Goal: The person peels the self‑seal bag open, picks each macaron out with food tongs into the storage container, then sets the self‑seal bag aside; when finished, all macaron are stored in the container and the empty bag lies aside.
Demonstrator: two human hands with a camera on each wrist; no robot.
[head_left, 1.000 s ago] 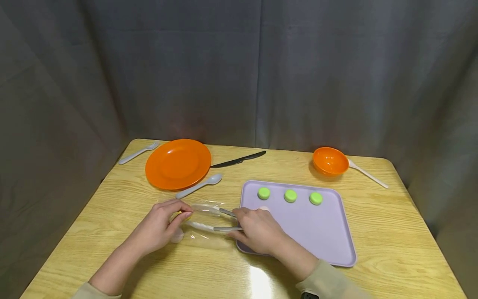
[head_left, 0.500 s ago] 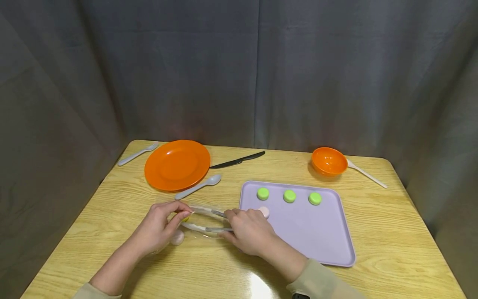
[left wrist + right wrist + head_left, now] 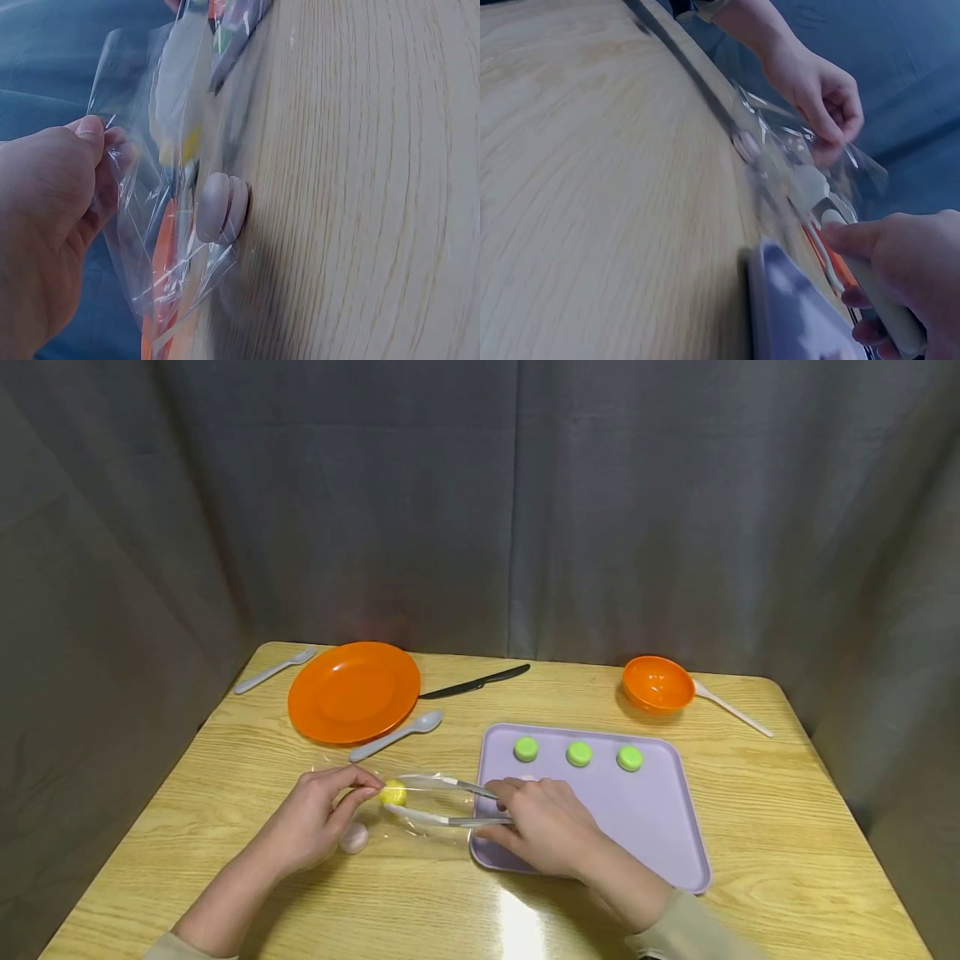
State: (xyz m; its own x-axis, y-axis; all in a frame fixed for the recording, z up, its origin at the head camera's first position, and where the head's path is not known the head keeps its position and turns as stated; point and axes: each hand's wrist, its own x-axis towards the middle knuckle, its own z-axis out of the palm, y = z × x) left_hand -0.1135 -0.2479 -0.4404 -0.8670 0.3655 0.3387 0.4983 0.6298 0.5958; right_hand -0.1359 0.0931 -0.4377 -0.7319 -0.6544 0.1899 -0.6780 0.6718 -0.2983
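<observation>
My left hand [image 3: 318,817] pinches the edge of a clear plastic bag [image 3: 131,202] between thumb and fingers. In my right hand [image 3: 543,827] is a pair of tongs [image 3: 450,821] with grey handles and white tips, pointing left into the bag area. A yellow macaron [image 3: 392,792] sits between the tong tips, seen through the plastic; whether the tips still squeeze it I cannot tell. On the table just below my left hand stands a pale pink macaron [image 3: 354,837], also in the left wrist view, close against the bag.
A lilac tray [image 3: 615,827] carries green macarons [image 3: 579,754] in a row; a pale one is mostly hidden behind my right hand. Farther back lie an orange plate [image 3: 352,693], fork [image 3: 273,672], spoon [image 3: 397,735], black knife [image 3: 476,682], orange bowl [image 3: 658,685] and a white-handled utensil [image 3: 735,709].
The right hand with the tongs went slightly left, then back right over the tray's edge. The yellow macaron, mostly hidden by the left fingers before, now shows clearly. My left hand barely moved.
</observation>
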